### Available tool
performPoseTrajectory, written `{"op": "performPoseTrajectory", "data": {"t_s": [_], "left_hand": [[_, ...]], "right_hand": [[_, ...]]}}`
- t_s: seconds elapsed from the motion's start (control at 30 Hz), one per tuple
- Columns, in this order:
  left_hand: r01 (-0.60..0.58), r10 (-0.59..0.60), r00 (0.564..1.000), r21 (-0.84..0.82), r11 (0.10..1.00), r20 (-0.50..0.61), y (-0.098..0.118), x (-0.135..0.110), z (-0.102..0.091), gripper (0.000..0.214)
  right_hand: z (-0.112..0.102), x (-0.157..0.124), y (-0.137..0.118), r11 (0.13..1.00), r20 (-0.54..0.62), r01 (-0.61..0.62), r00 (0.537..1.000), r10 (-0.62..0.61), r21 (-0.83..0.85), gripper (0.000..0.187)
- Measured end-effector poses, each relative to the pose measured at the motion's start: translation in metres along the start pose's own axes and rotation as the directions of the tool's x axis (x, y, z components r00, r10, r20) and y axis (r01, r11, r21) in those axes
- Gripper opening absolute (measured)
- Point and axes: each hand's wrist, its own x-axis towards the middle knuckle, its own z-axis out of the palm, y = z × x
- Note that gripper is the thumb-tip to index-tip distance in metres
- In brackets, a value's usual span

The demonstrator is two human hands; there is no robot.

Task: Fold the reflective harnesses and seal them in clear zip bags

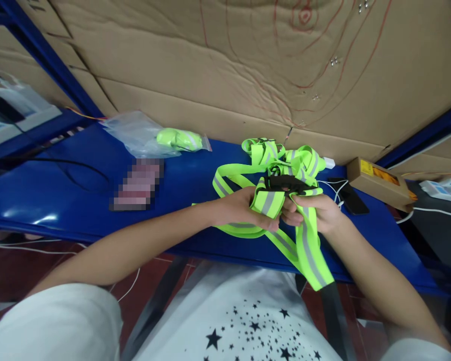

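Observation:
A neon yellow-green reflective strap [311, 245] with a grey stripe is bunched between my two hands above the front of the blue table. My left hand [244, 208] is closed around a folded part of it, thumb on top. My right hand [319, 208] pinches the strap close by, next to a black piece [289, 183] that looks like elastic or a buckle. One loose end hangs over the table's front edge, and a loop lies out to the left. Just behind my hands sit rolled straps [263, 150] of the same kind. Some fingers are hidden by the strap.
Clear plastic bags [131, 133] and a bagged green strap bundle [180, 139] lie at the back left, with a blurred-out flat object [137, 184] in front. To the right are a black phone [349, 198], a white cable and a cardboard box [379, 183]. A cardboard wall [191, 75] stands behind.

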Motion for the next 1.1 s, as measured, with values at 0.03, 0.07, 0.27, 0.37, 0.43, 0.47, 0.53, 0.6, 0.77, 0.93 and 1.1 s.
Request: {"op": "performPoseTrajectory", "data": {"t_s": [0.03, 0.07, 0.27, 0.37, 0.43, 0.47, 0.53, 0.6, 0.77, 0.93, 1.1], "left_hand": [[0.002, -0.002, 1.000, -0.006, 1.000, 0.012, 0.002, -0.001, 0.000, 0.039], [0.000, 0.000, 1.000, -0.003, 1.000, 0.022, 0.004, -0.002, -0.001, 0.036], [-0.051, 0.054, 0.998, 0.157, 0.986, -0.012, 0.005, -0.004, 0.000, 0.030], [-0.088, 0.120, 0.990, 0.324, 0.942, -0.080, -0.003, -0.001, -0.004, 0.024], [-0.089, 0.145, 0.984, 0.408, 0.908, -0.107, -0.004, -0.001, -0.008, 0.024], [-0.080, 0.144, 0.983, 0.442, 0.893, -0.111, -0.003, -0.001, -0.010, 0.024], [-0.069, 0.136, 0.985, 0.474, 0.878, -0.108, 0.004, -0.004, -0.012, 0.027], [-0.060, 0.113, 0.989, 0.451, 0.891, -0.093, 0.016, -0.007, -0.011, 0.032], [-0.085, 0.133, 0.976, 0.258, 0.962, -0.174, 0.052, -0.017, -0.004, 0.038], [-0.274, 0.276, 0.938, 0.042, 0.961, -0.209, 0.079, -0.025, -0.012, 0.025], [-0.300, 0.299, 0.942, 0.019, 0.954, -0.153, 0.079, -0.028, -0.045, 0.028]], "right_hand": [[0.000, 0.000, 0.000, 0.999, 0.021, 0.034, 0.999, -0.034, 0.002, 0.030], [0.001, 0.000, 0.001, 0.997, 0.026, 0.071, 0.997, -0.072, 0.005, 0.029], [0.002, -0.004, 0.001, 0.991, -0.053, 0.084, 0.995, -0.090, -0.104, 0.037], [0.005, -0.004, 0.004, 0.986, -0.182, 0.110, 0.974, -0.132, -0.125, 0.038], [0.008, -0.004, 0.006, 0.976, -0.278, 0.171, 0.939, -0.203, -0.135, 0.044], [0.010, -0.004, 0.007, 0.971, -0.310, 0.192, 0.923, -0.228, -0.142, 0.048], [0.011, -0.005, 0.006, 0.970, -0.322, 0.194, 0.917, -0.233, -0.150, 0.052], [0.012, -0.006, 0.000, 0.977, -0.289, 0.164, 0.937, -0.198, -0.140, 0.050], [0.026, -0.004, -0.040, 0.972, -0.252, 0.202, 0.941, -0.226, -0.117, 0.043], [0.051, 0.000, -0.082, 0.936, -0.006, 0.340, 0.940, -0.342, -0.095, 0.038], [0.059, 0.010, -0.083, 0.968, 0.213, 0.247, 0.949, -0.233, -0.042, 0.030]]}}
